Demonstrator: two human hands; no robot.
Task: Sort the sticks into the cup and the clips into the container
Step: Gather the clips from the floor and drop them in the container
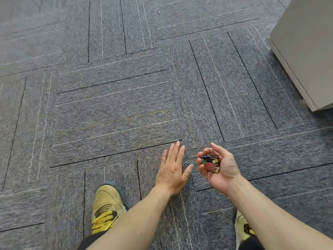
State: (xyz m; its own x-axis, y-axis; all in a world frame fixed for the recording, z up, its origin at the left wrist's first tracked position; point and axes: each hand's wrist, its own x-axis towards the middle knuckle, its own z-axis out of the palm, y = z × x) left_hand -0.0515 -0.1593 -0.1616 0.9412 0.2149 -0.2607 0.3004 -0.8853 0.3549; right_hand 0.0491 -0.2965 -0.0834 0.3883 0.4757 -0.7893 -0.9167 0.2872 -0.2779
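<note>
Left hand: we see our left hand [173, 170] palm down at 6 o'clock in the view, fingers straight and close together, thumb spread toward 3 o'clock. It holds nothing. We cannot tell whether it touches the carpet [115, 109] or hangs just above it.

Right hand: our right hand [224, 170] sits at 5 o'clock, palm up and cupped, with the fingers curled round a small heap.

Clips: the clips [207, 177] lie bunched in the right palm. There are wire paper clips in several colours, a red binder clip [210, 166] and a beige one at its 1 o'clock. One wire clip hangs past the heel of the palm toward 6 o'clock.

Battery: a dark blue battery [209, 157] lies across the heap at its 12 o'clock edge.

Loose paper clip: one silver paper clip [186, 163] lies on the carpet between the two hands, at 3 o'clock from the left hand, just beside its fingers.

Floor: grey carpet tiles with dark and pale stripes.

Shoes: a yellow left shoe [106, 208] at 7 o'clock and a yellow right shoe [242, 226] at 5 o'clock, partly hidden by the forearm.

Cabinet: the corner of a pale grey cabinet [306, 51] stands at 2 o'clock.
</note>
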